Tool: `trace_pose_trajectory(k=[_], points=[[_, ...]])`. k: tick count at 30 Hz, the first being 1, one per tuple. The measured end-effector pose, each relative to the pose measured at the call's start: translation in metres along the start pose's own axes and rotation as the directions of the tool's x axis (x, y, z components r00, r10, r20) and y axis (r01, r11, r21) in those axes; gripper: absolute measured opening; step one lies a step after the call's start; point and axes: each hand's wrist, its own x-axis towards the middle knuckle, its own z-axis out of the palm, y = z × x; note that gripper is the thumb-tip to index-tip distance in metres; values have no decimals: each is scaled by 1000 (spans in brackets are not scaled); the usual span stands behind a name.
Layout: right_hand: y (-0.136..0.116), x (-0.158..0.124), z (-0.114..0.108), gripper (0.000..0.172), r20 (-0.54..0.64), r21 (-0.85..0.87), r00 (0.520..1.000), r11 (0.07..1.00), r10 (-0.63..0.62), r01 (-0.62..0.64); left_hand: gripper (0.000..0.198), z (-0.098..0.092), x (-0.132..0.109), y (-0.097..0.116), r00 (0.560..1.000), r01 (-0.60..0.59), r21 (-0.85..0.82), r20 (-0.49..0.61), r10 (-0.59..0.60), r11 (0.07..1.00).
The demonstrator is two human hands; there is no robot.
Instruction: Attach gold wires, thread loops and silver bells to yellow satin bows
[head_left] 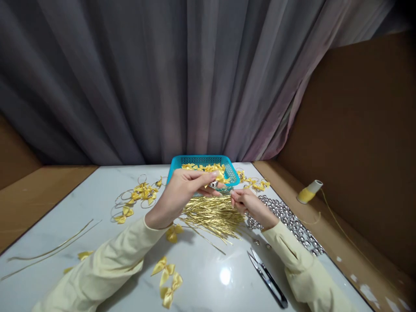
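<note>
My left hand is raised over the table, pinching a yellow satin bow with a silver bell against it. My right hand is closed just to the right and slightly lower, its thumb and fingertip pinched on the end of a thin cord that leads toward the bow. Below both hands lies a pile of shiny gold cords. Behind them stands a blue plastic basket with many yellow bows in it.
Silver bells spread along the right side. Black-handled thread snips lie near the front right. Bows looped on cords lie at left; loose bows lie in front. A yellow thread spool stands on the brown ledge.
</note>
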Motion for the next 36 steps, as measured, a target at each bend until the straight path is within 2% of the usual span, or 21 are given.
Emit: trace_pose_trajectory(k=[6, 13, 16, 21, 26, 31, 36], points=[[-1, 0, 2, 33, -52, -87, 999, 996, -13, 9, 20, -2, -4, 4, 995, 72, -19, 65, -70, 997], [-12, -3, 1, 38, -54, -171, 997, 984, -62, 52, 17, -4, 1, -3, 983, 153, -183, 132, -130, 971], [-25, -11, 2, 37, -43, -211, 994, 973, -104, 93, 21, -3, 1, -5, 987, 108, -117, 132, -93, 987], [-48, -36, 25, 36, -92, -308, 943, 910, -320, 278, 24, 3, -1, -4, 982, 53, 42, 181, -59, 998], [-57, -54, 53, 40, -112, -263, 935, 917, -337, 299, 31, 8, -4, -3, 977, 43, 171, 197, -77, 984], [-59, -56, 55, 29, -101, -304, 903, 877, -418, 372, 42, 9, -6, 1, 976, 36, 265, 199, -91, 964], [-63, -56, 53, 28, -74, -273, 913, 889, -402, 369, 39, 7, -5, -3, 970, -132, 321, 237, 55, 938]])
